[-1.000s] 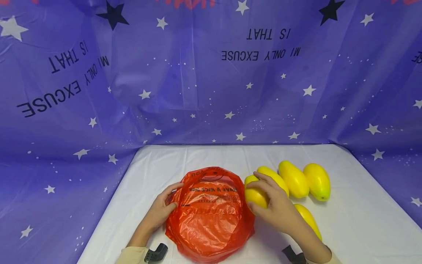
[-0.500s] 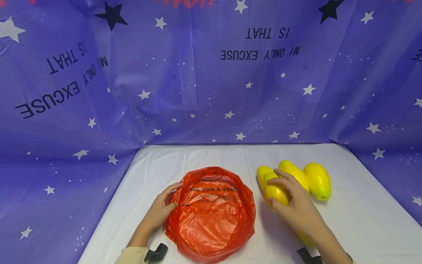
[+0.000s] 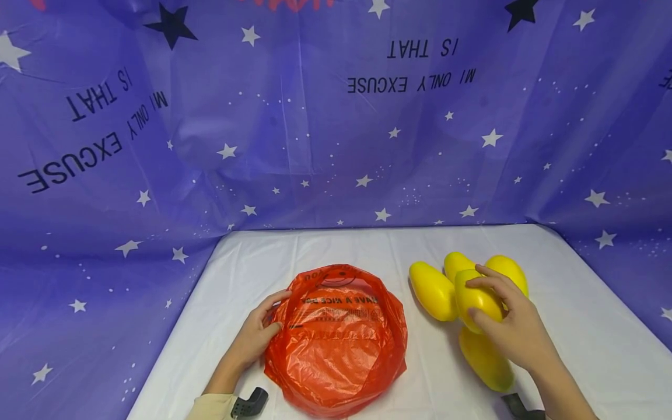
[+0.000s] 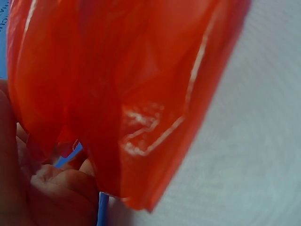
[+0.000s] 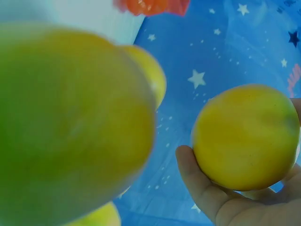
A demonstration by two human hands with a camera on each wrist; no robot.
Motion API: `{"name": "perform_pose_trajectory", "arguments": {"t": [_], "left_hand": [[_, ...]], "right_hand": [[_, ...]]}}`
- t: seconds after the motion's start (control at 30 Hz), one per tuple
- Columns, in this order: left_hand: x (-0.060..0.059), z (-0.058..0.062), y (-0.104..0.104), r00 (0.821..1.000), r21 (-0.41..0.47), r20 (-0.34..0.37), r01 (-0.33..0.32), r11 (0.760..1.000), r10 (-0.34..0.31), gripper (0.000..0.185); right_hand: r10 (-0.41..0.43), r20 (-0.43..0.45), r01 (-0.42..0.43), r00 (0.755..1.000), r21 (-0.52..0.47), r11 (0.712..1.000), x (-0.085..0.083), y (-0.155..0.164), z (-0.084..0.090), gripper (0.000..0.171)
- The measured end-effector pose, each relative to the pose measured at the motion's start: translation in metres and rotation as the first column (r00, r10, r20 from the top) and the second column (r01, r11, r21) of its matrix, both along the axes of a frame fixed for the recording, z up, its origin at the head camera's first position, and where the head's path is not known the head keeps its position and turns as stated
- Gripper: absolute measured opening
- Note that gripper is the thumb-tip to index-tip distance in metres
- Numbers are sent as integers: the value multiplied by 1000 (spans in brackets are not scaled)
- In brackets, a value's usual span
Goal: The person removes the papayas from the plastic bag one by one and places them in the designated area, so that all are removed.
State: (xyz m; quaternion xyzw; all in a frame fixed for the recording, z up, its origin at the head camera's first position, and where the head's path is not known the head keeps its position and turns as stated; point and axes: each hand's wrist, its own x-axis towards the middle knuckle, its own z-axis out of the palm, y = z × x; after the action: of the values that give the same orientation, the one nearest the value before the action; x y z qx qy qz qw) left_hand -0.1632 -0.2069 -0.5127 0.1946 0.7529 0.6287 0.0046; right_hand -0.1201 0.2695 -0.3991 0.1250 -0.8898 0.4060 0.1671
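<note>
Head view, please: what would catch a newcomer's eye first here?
Probably the red bag, standing open at the near middle of the white table, its left rim gripped by the left hand. To its right lie yellow mangoes, and the right hand holds one mango above them. Behind hangs a purple starry cloth.

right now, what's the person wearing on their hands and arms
Both hands are bare: left hand, right hand. A beige sleeve cuff shows at the left wrist, with a black camera mount beside it; another black mount sits by the right wrist.
</note>
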Motion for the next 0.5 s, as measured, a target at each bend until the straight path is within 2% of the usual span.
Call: {"name": "perform_pose_trajectory", "arguments": {"t": [0.5], "left_hand": [[0,0,0,1000,-18,-2,0,1000,0,64]], "right_hand": [[-84,5,84,996,8,996,5,42,-24,40]]}}
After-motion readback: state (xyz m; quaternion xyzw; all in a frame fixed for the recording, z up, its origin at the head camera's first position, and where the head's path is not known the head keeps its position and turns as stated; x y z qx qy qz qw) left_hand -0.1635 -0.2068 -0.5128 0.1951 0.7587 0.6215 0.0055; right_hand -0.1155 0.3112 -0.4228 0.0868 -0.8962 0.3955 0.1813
